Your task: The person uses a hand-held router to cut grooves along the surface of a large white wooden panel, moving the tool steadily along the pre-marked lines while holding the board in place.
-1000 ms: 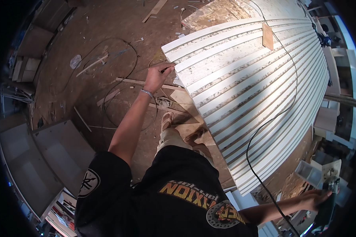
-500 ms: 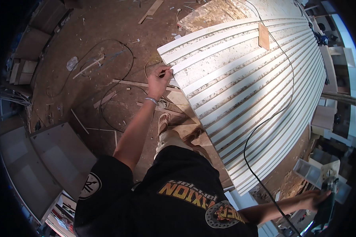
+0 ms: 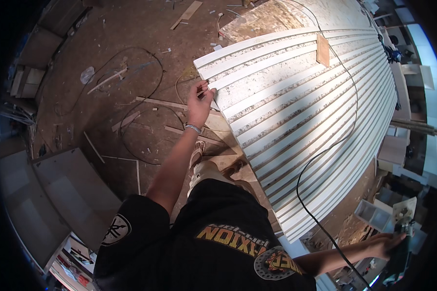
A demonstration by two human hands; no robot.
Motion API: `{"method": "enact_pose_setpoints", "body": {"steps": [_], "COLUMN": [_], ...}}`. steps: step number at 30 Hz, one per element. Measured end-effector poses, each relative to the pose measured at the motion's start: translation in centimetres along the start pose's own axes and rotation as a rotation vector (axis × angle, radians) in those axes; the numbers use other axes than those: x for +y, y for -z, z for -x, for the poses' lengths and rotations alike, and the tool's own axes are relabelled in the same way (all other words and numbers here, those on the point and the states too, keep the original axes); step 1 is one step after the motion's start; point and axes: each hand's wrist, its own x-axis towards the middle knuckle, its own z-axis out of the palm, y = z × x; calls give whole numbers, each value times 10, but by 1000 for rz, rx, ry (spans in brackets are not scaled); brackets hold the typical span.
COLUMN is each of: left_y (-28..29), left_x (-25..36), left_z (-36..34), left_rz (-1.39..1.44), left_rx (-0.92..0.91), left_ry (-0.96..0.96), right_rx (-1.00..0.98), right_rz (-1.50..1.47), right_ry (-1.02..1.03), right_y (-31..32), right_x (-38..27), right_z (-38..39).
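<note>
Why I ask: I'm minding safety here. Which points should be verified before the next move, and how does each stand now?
1. Right hand holding the dark handheld tool: ok.
2. Tool switched off: cannot tell.
3. Left hand gripping one of the white strips: cannot tell; it is at their ends.
4. Black cable clear of the strips: not ok; it lies across them.
5. Strips free of loose pieces: not ok; a small wooden board lies on top.
6. Floor near the sandalled feet free of scraps: not ok; wooden lengths lie there.
</note>
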Motion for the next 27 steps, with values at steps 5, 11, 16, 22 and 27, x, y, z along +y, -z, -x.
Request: {"method": "enact_pose_setpoints", "body": {"steps": [5, 11, 16, 22, 27], "left_y": [33, 50, 56, 53, 54], "left_x": [0, 21, 23, 44, 53], "left_z": [-23, -53, -59, -66, -67], "left_rz": [41, -230, -303, -607, -692], "left_rx": [-223, -443, -471, -567, -603], "left_ry": [79, 75, 55, -266, -304], "right_rx": [-16, 22, 198, 51, 143], "right_rz": [-23, -27, 137, 30, 124], "right_ry": [21, -6, -73, 17, -55], "right_y": [8, 27, 6, 28, 16], "right_x": [4, 12, -11, 6, -10], "right_z": [-5, -16, 3, -15, 0]}}
